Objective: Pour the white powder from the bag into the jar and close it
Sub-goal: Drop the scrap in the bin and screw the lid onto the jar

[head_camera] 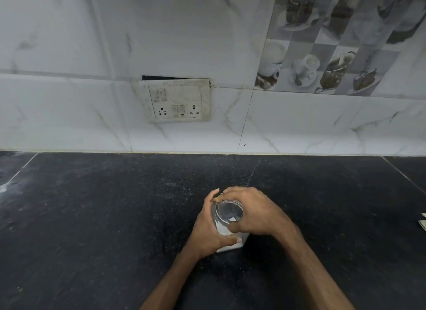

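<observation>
A clear glass jar point(222, 229) with white powder in its lower part stands on the black counter point(92, 217), just right of centre. My left hand point(207, 231) wraps around the jar's body from the left. My right hand point(255, 213) curls over the jar's top from the right, its fingers round the clear lid point(230, 211). A small tan piece shows between the fingertips at the far rim. Whether the lid is seated I cannot tell.
A tiled wall with a switch and socket plate point(176, 100) rises behind the counter. Fine white specks are scattered on the counter behind the jar. A pale object point(423, 224) pokes in at the right edge.
</observation>
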{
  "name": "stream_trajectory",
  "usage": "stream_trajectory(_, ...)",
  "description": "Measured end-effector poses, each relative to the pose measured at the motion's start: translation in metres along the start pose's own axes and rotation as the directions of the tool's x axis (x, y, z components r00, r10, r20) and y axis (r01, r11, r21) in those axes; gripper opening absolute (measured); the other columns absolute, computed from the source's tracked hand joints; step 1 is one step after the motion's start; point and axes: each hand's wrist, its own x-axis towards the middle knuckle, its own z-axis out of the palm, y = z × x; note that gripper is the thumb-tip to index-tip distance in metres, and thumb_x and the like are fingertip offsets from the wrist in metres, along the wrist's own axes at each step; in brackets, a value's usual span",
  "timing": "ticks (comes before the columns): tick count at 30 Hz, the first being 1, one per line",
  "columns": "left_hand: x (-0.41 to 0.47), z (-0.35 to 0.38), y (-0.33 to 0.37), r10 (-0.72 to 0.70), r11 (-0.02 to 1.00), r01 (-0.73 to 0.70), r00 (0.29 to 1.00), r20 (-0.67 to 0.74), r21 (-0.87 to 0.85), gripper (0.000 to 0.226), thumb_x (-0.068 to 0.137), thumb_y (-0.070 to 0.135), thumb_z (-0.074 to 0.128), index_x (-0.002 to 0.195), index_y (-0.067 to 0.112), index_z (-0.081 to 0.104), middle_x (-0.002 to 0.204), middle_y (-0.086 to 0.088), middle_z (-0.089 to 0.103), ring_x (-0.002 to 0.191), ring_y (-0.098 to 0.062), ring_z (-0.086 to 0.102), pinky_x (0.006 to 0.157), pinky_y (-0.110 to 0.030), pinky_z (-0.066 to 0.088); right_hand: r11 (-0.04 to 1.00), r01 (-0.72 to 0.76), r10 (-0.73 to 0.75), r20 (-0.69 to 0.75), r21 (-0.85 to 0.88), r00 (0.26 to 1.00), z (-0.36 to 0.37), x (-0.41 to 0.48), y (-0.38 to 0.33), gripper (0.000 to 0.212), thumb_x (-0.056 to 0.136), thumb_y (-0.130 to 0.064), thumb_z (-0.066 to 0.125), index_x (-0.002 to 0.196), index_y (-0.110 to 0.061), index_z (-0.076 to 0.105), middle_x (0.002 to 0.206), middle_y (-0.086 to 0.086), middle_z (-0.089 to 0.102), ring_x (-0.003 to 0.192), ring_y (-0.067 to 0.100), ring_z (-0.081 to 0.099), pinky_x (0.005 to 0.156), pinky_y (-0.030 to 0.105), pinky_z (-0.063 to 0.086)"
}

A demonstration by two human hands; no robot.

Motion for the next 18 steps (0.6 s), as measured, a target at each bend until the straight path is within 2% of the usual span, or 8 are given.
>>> stream_trajectory(4,0.000,0.000,0.000,-0.002,1.000,0.002,1.000,0.007,-0.006,0.123,0.053,0.024,0.096,0.141,0.051,0.016,0.132,0.025,0.052,0.124,0.006,0.052,0.103,-0.019,0.043,0.999,-0.034,0.033,-0.067,-0.012,0.997,0.009,-0.002,0.002,0.067,0.062,-0.040,0.074,0.127,-0.039,0.059,0.125,-0.023,0.060,0.109,0.004,0.058,0.092,0.031,0.048)
stream_trajectory(7,0.000,0.001,0.000,-0.002,1.000,0.002,1.000,0.000,-0.016,0.124,0.052,0.022,0.096,0.144,0.046,0.017,0.134,0.023,0.052,0.125,0.003,0.053,0.104,-0.022,0.044,0.998,-0.060,0.057,-0.129,-0.014,0.990,0.015,-0.006,0.006,0.071,0.062,-0.050,0.073,0.130,-0.041,0.055,0.131,-0.024,0.056,0.115,0.002,0.055,0.096,0.031,0.046)
stream_trajectory(11,0.000,0.001,-0.001,-0.006,1.000,0.006,1.000,0.000,-0.018,0.124,0.052,0.021,0.096,0.145,0.043,0.017,0.133,0.022,0.052,0.124,0.004,0.053,0.103,-0.018,0.043,0.997,-0.072,0.070,-0.113,-0.017,0.991,0.014,-0.006,0.005,0.073,0.062,-0.050,0.074,0.132,-0.042,0.053,0.133,-0.024,0.054,0.118,0.002,0.053,0.099,0.032,0.044)
stream_trajectory(15,0.000,0.001,-0.001,-0.007,1.000,0.007,1.000,0.002,-0.018,0.125,0.052,0.017,0.096,0.145,0.043,0.018,0.132,0.021,0.054,0.124,0.002,0.054,0.103,-0.020,0.045,0.995,-0.091,0.087,-0.108,-0.028,0.990,0.014,-0.007,0.003,0.073,0.065,-0.049,0.076,0.133,-0.042,0.051,0.134,-0.023,0.052,0.118,0.004,0.053,0.095,0.029,0.042)
stream_trajectory(18,-0.001,0.002,-0.001,-0.014,1.000,0.014,1.000,-0.001,-0.024,0.121,0.053,0.017,0.095,0.144,0.044,0.019,0.132,0.020,0.052,0.124,0.001,0.055,0.103,-0.025,0.048,0.987,-0.139,0.128,-0.124,-0.084,0.984,0.014,-0.009,0.001,0.079,0.064,-0.069,0.072,0.133,-0.042,0.045,0.129,-0.018,0.052,0.117,0.007,0.053,0.094,0.032,0.043)
